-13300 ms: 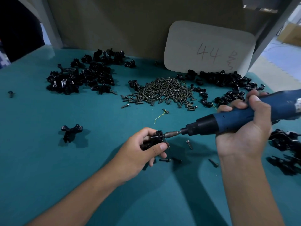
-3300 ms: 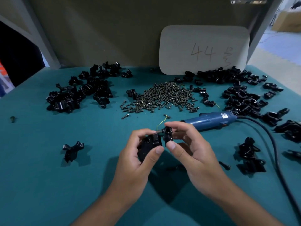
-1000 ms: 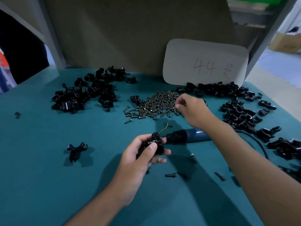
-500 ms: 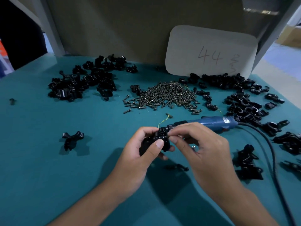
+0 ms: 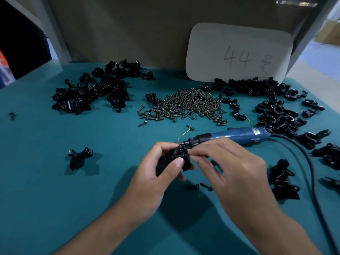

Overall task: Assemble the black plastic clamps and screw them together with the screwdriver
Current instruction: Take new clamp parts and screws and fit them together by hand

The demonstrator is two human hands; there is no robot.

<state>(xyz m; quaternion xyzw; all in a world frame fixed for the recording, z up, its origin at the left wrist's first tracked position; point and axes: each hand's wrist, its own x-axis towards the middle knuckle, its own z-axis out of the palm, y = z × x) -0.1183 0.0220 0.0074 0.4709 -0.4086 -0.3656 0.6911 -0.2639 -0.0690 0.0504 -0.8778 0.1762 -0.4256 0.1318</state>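
left hand (image 5: 156,173) grips our black plastic clamp (image 5: 172,160) above the surface | right hand (image 5: 230,162) pinches a screw (image 5: 181,146) at its top | we judge it light, stiff (hold by the body)

I read this as a workshop assembly station. A teal mat-covered bench (image 5: 55,181) carries bulk heaps of black plastic clamp parts (image 5: 88,92), a central pile of small dark metal screws (image 5: 184,105) and a corded blue electric screwdriver (image 5: 239,134). A white rounded card hand-marked "44" (image 5: 237,54) leans against the drab back panel (image 5: 119,28).
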